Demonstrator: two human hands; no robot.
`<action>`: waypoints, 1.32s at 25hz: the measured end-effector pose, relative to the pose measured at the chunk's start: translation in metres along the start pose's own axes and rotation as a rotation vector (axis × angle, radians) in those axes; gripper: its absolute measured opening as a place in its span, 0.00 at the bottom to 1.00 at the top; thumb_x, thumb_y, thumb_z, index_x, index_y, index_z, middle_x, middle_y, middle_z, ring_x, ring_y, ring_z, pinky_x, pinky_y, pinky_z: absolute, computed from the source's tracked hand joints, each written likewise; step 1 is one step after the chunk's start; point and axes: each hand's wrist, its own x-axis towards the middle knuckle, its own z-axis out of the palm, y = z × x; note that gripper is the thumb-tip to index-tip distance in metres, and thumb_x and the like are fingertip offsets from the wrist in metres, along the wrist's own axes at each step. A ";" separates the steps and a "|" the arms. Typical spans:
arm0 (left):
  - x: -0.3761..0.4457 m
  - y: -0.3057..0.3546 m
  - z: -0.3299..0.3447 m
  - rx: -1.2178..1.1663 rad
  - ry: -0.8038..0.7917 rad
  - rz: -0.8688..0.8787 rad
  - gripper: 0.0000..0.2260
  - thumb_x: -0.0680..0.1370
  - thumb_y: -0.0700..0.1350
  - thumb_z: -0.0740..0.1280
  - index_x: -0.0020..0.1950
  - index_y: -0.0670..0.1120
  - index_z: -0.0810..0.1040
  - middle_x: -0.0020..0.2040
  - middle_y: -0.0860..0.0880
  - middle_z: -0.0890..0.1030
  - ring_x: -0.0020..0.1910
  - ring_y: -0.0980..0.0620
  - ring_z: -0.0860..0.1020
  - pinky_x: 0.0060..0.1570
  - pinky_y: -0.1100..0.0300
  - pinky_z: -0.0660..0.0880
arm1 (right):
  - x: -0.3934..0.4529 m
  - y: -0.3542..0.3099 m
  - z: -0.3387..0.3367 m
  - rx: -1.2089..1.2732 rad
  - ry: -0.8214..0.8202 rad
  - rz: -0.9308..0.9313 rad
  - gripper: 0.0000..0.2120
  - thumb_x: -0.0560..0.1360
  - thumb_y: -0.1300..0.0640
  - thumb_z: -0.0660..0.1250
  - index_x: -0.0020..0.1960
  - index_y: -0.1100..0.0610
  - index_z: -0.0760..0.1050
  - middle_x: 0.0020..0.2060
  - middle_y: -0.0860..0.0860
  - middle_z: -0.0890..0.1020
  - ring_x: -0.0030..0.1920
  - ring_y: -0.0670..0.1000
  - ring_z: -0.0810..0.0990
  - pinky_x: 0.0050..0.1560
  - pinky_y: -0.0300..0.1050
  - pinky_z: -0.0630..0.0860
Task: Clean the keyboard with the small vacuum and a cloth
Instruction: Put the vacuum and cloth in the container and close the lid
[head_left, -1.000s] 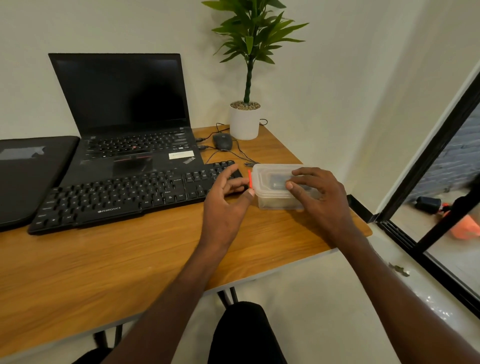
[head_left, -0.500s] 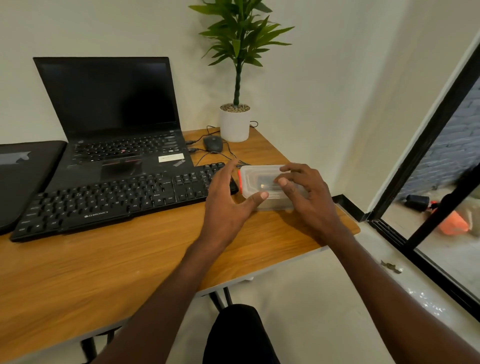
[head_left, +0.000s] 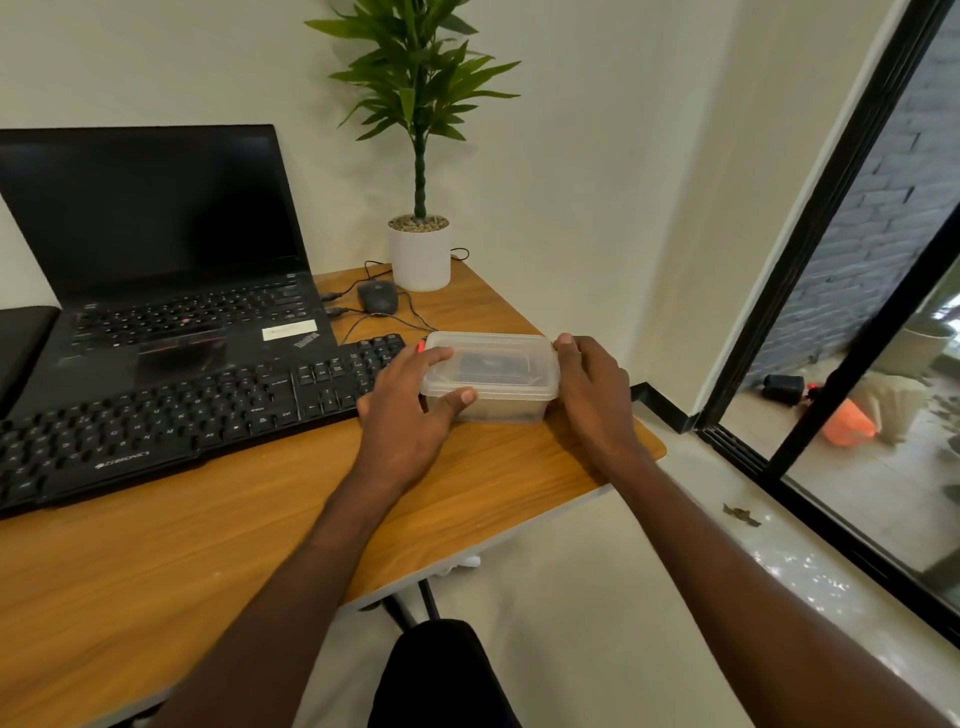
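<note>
A black external keyboard (head_left: 171, 415) lies across the wooden desk (head_left: 182, 545) in front of an open black laptop (head_left: 156, 270). Just right of the keyboard stands a clear plastic box (head_left: 493, 374) with its lid on and something dark inside. My left hand (head_left: 410, 410) grips the box's left end, thumb on the front wall and fingers over the lid's edge. My right hand (head_left: 592, 395) holds the right end, fingers curled over the rim. A small red part shows at the box's far left corner. No vacuum or cloth is visible outside the box.
A black mouse (head_left: 377, 298) with its cable and a white potted plant (head_left: 420, 249) sit at the back of the desk. A dark sleeve (head_left: 21, 343) lies at the far left. The desk's right edge is close to the box; a glass door (head_left: 857, 364) stands to the right.
My right hand slid from the lid's top to the box's right end. My left hand closed onto the left end. The view shifted right and closer.
</note>
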 end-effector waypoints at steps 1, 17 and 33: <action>0.000 0.000 0.000 0.005 0.004 0.007 0.26 0.77 0.65 0.67 0.74 0.60 0.75 0.82 0.50 0.68 0.81 0.48 0.63 0.79 0.36 0.58 | -0.001 -0.001 -0.001 -0.014 0.038 0.013 0.15 0.86 0.45 0.57 0.61 0.50 0.79 0.45 0.39 0.83 0.45 0.37 0.82 0.48 0.40 0.82; 0.000 0.003 0.002 0.139 0.054 0.027 0.27 0.79 0.63 0.71 0.76 0.59 0.73 0.81 0.52 0.69 0.78 0.49 0.67 0.74 0.43 0.58 | 0.001 0.001 -0.006 0.178 0.081 0.027 0.16 0.80 0.66 0.63 0.59 0.49 0.81 0.52 0.44 0.83 0.53 0.47 0.82 0.52 0.41 0.82; 0.000 0.005 0.004 0.184 0.072 0.048 0.25 0.80 0.63 0.71 0.76 0.58 0.75 0.80 0.51 0.70 0.77 0.49 0.68 0.74 0.43 0.59 | -0.002 0.000 -0.005 0.074 0.155 -0.246 0.14 0.81 0.61 0.67 0.61 0.47 0.83 0.53 0.35 0.82 0.53 0.41 0.82 0.50 0.30 0.78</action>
